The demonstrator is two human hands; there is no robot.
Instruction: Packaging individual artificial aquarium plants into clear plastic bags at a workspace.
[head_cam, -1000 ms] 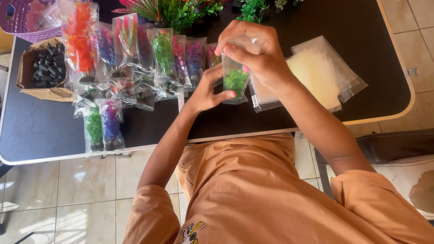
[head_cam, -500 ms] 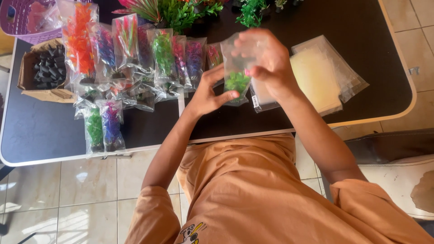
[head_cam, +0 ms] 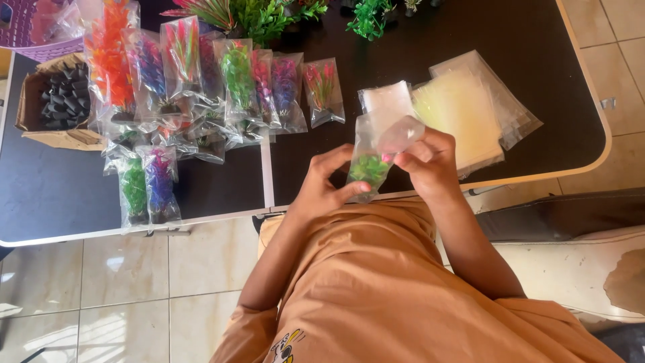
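**Bagged plant lowered to the near table edge, both hands on it**

Left hand (head_cam: 329, 185) closed around the lower part of a small clear plastic bag holding a green artificial plant with pink tips (head_cam: 371, 161); thumb across the front, fingers behind. Right hand (head_cam: 430, 161) pinches the bag's open top flap, fingers curled, nothing else in it.

Change: half a second ago the bag was held higher, over the table's middle; now it sits low, just above the near edge of the dark table (head_cam: 537, 81), close to the orange shirt. Judged: plant is seated in the bag and the top is being handled.

Stack of empty clear flat bags (head_cam: 463, 107) toward the right edge. Row of filled bags with coloured plants (head_cam: 222, 87) left of centre. Cardboard box of black bases (head_cam: 57, 101) at the left edge. Loose green plants (head_cam: 255, 17) along the far edge.
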